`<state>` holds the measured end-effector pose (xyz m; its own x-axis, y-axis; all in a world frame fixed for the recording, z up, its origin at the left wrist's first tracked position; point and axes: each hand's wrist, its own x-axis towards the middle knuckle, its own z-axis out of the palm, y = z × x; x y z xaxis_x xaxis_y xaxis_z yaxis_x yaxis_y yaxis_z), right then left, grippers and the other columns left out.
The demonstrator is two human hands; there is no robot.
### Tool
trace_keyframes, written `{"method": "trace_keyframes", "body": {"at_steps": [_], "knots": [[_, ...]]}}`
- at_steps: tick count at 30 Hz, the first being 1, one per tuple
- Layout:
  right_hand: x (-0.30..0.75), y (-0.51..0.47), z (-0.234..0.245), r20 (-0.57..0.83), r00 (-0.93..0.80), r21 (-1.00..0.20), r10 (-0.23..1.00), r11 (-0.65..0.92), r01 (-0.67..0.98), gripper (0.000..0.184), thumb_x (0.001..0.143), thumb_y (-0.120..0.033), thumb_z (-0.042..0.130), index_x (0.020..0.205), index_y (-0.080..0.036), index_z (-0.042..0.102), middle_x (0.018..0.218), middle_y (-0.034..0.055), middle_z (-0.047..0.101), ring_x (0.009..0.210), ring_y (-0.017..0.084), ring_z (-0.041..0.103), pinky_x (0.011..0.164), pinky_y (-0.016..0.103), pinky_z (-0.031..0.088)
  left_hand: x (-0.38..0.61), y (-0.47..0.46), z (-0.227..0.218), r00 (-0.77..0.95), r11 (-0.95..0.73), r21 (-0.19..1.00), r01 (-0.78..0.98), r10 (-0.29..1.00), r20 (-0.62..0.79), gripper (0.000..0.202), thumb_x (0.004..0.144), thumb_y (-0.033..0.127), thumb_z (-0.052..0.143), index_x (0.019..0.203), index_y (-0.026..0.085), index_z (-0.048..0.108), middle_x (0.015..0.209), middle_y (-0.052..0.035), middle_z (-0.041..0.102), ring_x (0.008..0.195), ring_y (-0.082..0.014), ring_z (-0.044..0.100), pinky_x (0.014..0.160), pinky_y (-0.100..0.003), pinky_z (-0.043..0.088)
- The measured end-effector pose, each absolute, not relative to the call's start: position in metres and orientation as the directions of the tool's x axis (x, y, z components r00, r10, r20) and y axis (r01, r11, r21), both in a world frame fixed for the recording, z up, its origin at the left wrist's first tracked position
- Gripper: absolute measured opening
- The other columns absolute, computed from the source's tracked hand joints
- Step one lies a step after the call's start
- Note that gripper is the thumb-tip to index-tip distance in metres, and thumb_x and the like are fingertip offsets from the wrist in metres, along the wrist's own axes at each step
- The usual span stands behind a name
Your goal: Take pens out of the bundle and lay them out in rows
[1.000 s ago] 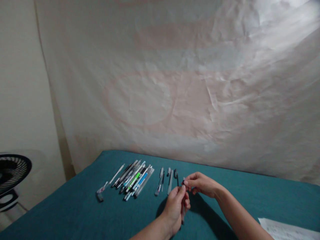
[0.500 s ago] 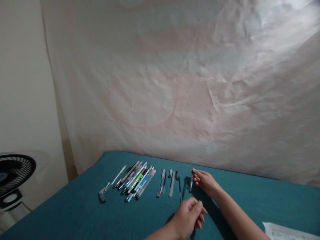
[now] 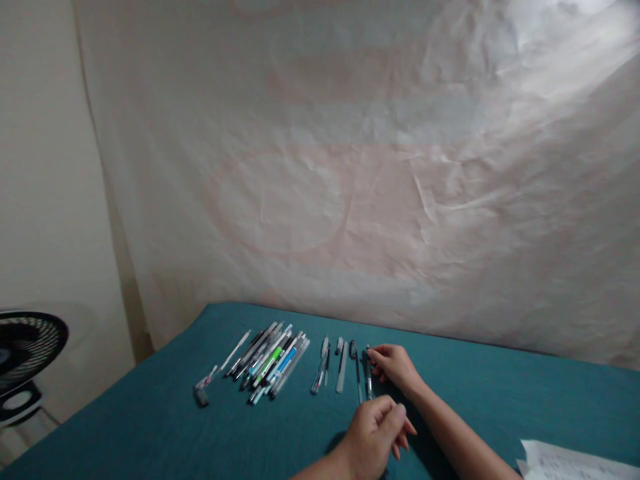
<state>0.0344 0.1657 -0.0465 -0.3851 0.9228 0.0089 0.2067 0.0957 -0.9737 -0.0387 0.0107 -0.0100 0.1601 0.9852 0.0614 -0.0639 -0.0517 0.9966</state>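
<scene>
Between the fingertips of my right hand (image 3: 395, 367) is the upper end of a pen (image 3: 369, 377), close to the cloth. Just left of it lie a thin dark refill (image 3: 358, 380) and a dark pen cap (image 3: 353, 349). Farther left come a clear pen barrel (image 3: 342, 370) with a small cap (image 3: 339, 345) above it, then another clear barrel (image 3: 317, 378) beside a short refill (image 3: 327, 370). My left hand (image 3: 375, 432) hovers nearer to me, its fingers curled and thumb pressed in. Whatever it may hold is hidden.
A heap of pens (image 3: 270, 367) lies left of the row. Beside it are a white stick (image 3: 236, 350) and a crumpled grey-white piece (image 3: 201, 395). Paper sheets (image 3: 565, 461) rest at the right front of the green cloth (image 3: 165, 427). A fan (image 3: 30, 350) stands at far left.
My right hand has moved left and down with the pen, bringing it beside the dark refill and close to the cloth. My left hand has hardly moved.
</scene>
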Motion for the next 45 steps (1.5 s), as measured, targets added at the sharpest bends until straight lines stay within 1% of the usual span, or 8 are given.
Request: {"method": "trace_keyframes", "body": {"at_steps": [4,6,8,14,20,28,37,45], "knots": [[0.034,0.163,-0.045,0.03,-0.399,-0.963,0.917,0.133,0.234,0.025,0.066,-0.036,0.055,0.076,-0.014,0.061,0.062,0.0028,0.064,0.043,0.011,0.055,0.033,0.018,0.039,-0.044,0.014,0.001,0.1,-0.115,0.993,0.03,0.989,0.111,0.039,0.079,0.046,0.033,0.072,0.015,0.056,0.056,0.0006,0.05,0.042,-0.0059,0.039,0.044,-0.019,0.028],[0.034,0.162,-0.045,0.042,-0.399,-0.957,0.916,0.152,0.248,0.022,0.066,-0.033,0.054,0.075,-0.014,0.061,0.06,0.0022,0.063,0.042,0.011,0.055,0.033,0.018,0.039,-0.052,0.021,0.011,0.03,-0.127,0.969,0.21,0.992,0.123,0.038,0.081,0.043,0.031,0.075,0.015,0.056,0.058,0.0002,0.052,0.044,-0.0069,0.042,0.045,-0.019,0.031],[0.033,0.162,-0.046,0.052,-0.396,-0.951,0.917,0.167,0.261,0.02,0.066,-0.031,0.054,0.074,-0.014,0.061,0.058,0.0016,0.062,0.041,0.011,0.054,0.033,0.018,0.039,-0.07,0.031,0.022,-0.067,-0.075,0.857,0.511,0.99,0.126,0.033,0.081,0.037,0.032,0.077,0.016,0.056,0.062,-0.0009,0.057,0.049,-0.0086,0.048,0.048,-0.019,0.034],[0.033,0.162,-0.048,0.065,-0.388,-0.945,0.92,0.181,0.272,0.019,0.067,-0.028,0.051,0.076,-0.014,0.061,0.062,0.0024,0.063,0.041,0.011,0.054,0.032,0.019,0.039,-0.161,0.046,0.056,-0.279,0.138,0.6,0.788,0.949,0.148,0.016,0.073,0.024,0.045,0.072,0.017,0.059,0.08,-0.0079,0.062,0.079,-0.0177,0.055,0.069,-0.026,0.036],[0.033,0.164,-0.053,0.047,-0.385,-0.947,0.922,0.164,0.276,0.022,0.068,-0.028,0.05,0.08,-0.013,0.06,0.064,0.0027,0.063,0.041,0.01,0.053,0.032,0.017,0.039,-0.203,0.042,0.055,-0.434,0.397,0.282,0.873,0.897,0.083,0.022,0.074,0.021,0.041,0.07,0.013,0.061,0.08,-0.015,0.063,0.081,-0.0232,0.057,0.069,-0.031,0.038],[0.035,0.164,-0.053,0.058,-0.373,-0.951,0.926,0.165,0.261,0.021,0.068,-0.028,0.049,0.08,-0.013,0.058,0.061,0.0014,0.061,0.041,0.009,0.053,0.032,0.017,0.039,-0.173,0.045,0.034,-0.385,0.38,0.058,0.923,0.916,0.111,0.026,0.078,0.019,0.037,0.082,0.013,0.062,0.089,-0.0155,0.063,0.086,-0.0242,0.058,0.071,-0.034,0.041],[0.035,0.161,-0.048,0.075,-0.374,-0.963,0.924,0.164,0.212,0.02,0.068,-0.029,0.05,0.078,-0.013,0.057,0.059,0.0003,0.06,0.04,0.01,0.052,0.032,0.018,0.039,-0.161,0.047,0.021,-0.396,0.388,0.083,0.918,0.908,0.134,0.032,0.08,0.011,0.029,0.088,0.01,0.06,0.09,-0.0192,0.06,0.085,-0.0253,0.059,0.07,-0.036,0.042],[0.037,0.159,-0.04,0.062,-0.366,-0.976,0.928,0.133,0.17,0.026,0.069,-0.038,0.051,0.077,-0.013,0.058,0.062,0.002,0.061,0.042,0.009,0.05,0.033,0.018,0.036,-0.158,0.048,0.032,-0.33,0.24,0.442,0.864,0.934,0.14,0.022,0.074,0.024,0.043,0.082,0.013,0.061,0.086,-0.0123,0.062,0.085,-0.0222,0.056,0.075,-0.032,0.037]]}}
